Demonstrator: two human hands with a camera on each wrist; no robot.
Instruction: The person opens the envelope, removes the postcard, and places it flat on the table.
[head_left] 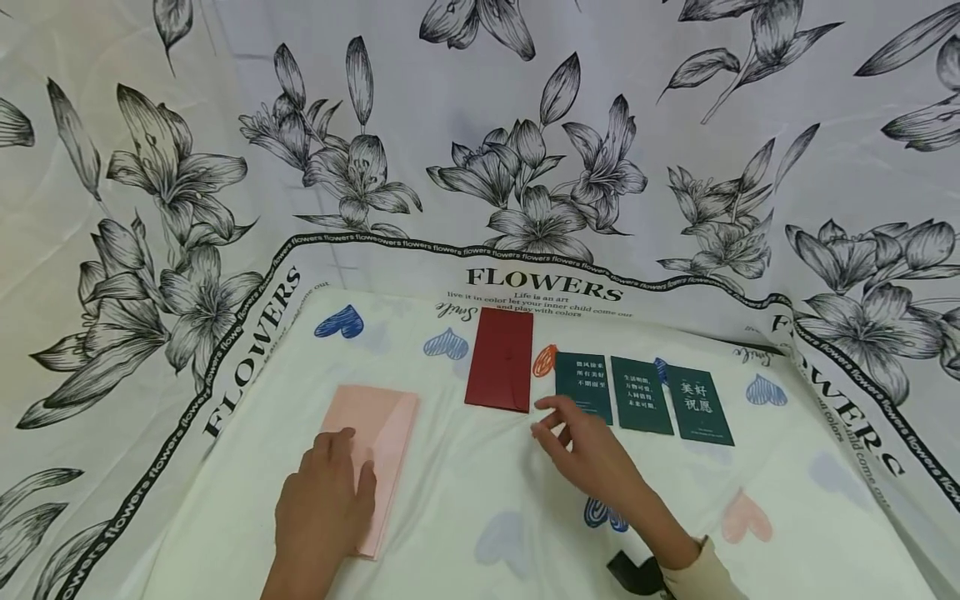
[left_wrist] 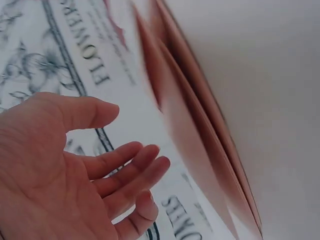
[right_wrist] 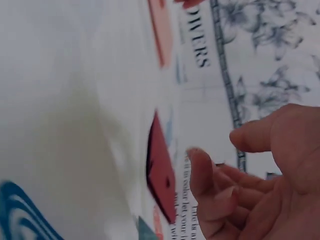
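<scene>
My left hand (head_left: pixel 322 492) is over a pile of pink envelopes (head_left: pixel 382 417) on the left of the table. Its fingers are loosely bent, and in the left wrist view nothing lies between them and the thumb. From the side the pink envelopes (left_wrist: pixel 185 130) show several layers, slightly parted. My right hand (head_left: pixel 588 446) hovers between a red envelope (head_left: pixel 501 358) and the nearest green card (head_left: pixel 583 385), fingers loosely curled and holding nothing. In the right wrist view the red envelope (right_wrist: pixel 161 172) lies flat, apart from the fingers.
Two more green cards with white writing, a middle one (head_left: pixel 642 396) and a right one (head_left: pixel 701 406), lie in the row. A white cloth (head_left: pixel 442 492) printed with hearts covers the table. Flower-patterned fabric (head_left: pixel 360 275) rises behind and at both sides.
</scene>
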